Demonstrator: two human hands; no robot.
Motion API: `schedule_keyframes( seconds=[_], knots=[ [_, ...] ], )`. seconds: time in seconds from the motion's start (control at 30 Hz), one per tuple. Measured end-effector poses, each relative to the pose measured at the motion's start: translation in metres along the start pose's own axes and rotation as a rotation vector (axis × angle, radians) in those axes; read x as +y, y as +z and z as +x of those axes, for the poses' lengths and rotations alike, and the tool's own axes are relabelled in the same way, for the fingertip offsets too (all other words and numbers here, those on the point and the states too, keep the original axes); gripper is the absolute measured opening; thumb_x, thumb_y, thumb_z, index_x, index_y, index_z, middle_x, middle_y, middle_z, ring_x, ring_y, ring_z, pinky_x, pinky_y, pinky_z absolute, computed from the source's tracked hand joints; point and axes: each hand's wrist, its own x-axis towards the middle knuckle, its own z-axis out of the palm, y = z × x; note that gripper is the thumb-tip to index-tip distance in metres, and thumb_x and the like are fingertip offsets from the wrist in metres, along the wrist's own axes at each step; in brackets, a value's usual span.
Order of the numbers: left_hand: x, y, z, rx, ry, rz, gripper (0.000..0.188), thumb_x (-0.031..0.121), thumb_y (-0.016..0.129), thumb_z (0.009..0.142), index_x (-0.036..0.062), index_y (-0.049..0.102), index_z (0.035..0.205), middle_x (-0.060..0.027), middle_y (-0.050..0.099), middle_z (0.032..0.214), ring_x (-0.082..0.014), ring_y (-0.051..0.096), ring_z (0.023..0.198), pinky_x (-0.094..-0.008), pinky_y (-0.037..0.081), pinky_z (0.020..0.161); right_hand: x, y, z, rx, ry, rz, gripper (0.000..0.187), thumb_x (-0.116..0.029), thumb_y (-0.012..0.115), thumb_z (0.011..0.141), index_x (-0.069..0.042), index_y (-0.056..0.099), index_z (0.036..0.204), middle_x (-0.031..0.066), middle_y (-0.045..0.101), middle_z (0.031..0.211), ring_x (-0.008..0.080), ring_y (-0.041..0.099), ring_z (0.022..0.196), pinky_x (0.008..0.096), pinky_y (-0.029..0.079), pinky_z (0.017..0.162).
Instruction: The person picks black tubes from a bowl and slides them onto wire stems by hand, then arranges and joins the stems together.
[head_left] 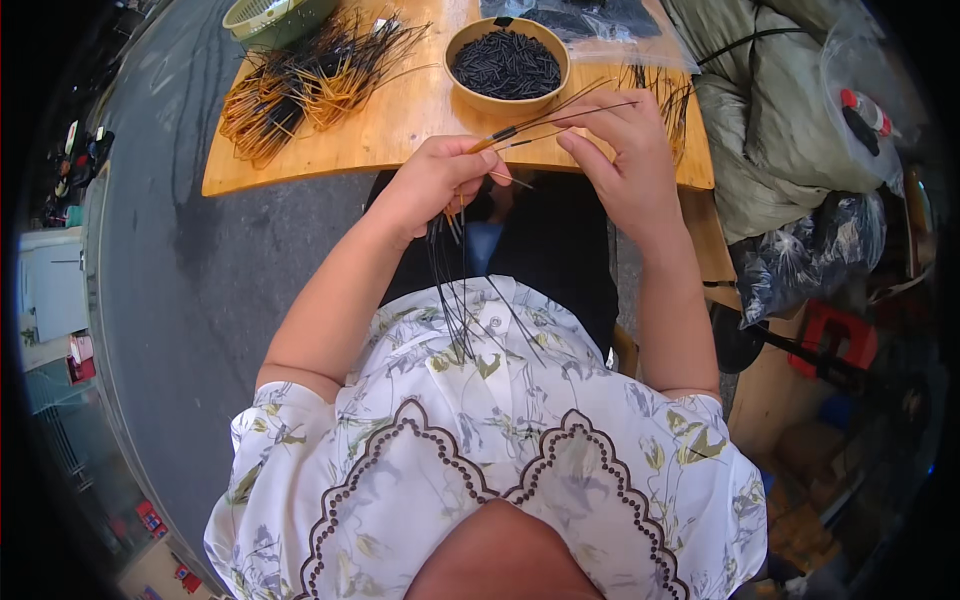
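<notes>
The left hand (443,178) pinches wires (484,145), the half-open right hand (634,150) maybe touches some, likely fitting black tubes (504,134), next needing gentle pushes.

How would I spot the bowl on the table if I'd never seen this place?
Find the wooden table at the top of the picture. On it, to the right of the big heap of orange-and-black wires, stands a round tan bowl. It is filled with short black pieces, unlike the pale green basket farther left.
</notes>
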Motion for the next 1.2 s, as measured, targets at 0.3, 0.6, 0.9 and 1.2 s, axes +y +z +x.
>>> schedule_keyframes(
  seconds=[0.3, 0.6, 0.9, 1.2],
  knots=[
    [0.008, 0.006, -0.004, -0.097, -0.059, 0.012, 0.023, 0.022, 0.052, 0.093, 0.0053, 0.065, 0.083, 0.0076, 0.037, 0.056, -0.0028, 0.031, 0.049, -0.0199, 0.024, 0.044, 0.011, 0.019, -0.002, -0.177, 0.055, 0.149, 0.015, -0.020, 0.073, 0.071, -0.010, 0.071, 0.082, -0.0016, 0.066, 0.083, 0.0170, 0.054, 0.086, 0.0335, 0.032, 0.086],
    [0.006, 0.006, -0.002, -0.108, -0.054, 0.049, 0.023, 0.022, 0.053, 0.092, 0.0055, 0.066, 0.084, 0.0065, 0.040, 0.057, -0.0031, 0.034, 0.048, -0.0196, 0.026, 0.044, 0.013, 0.025, -0.008, -0.170, 0.080, 0.160, 0.013, -0.014, 0.072, 0.075, -0.003, 0.069, 0.082, 0.0041, 0.062, 0.081, 0.0189, 0.058, 0.082, 0.0329, 0.038, 0.080],
    [0.006, 0.006, 0.001, -0.113, -0.072, 0.053, 0.021, 0.021, 0.053, 0.091, 0.0056, 0.066, 0.083, 0.0067, 0.040, 0.057, -0.0030, 0.034, 0.048, -0.0193, 0.026, 0.044, 0.015, 0.020, -0.005, -0.398, 0.237, 0.307, 0.014, -0.005, 0.069, 0.076, 0.004, 0.065, 0.087, 0.0092, 0.061, 0.087, 0.0166, 0.060, 0.077, 0.0278, 0.047, 0.069],
    [0.004, 0.008, 0.003, -0.126, -0.071, 0.076, 0.022, 0.021, 0.054, 0.091, 0.0055, 0.067, 0.082, 0.0067, 0.041, 0.056, -0.0034, 0.034, 0.047, -0.0200, 0.026, 0.043, 0.015, 0.038, -0.019, -0.197, 0.314, 0.578, 0.015, -0.006, 0.067, 0.080, 0.004, 0.065, 0.092, 0.0050, 0.059, 0.087, 0.0131, 0.058, 0.082, 0.0250, 0.048, 0.072]
  ],
)
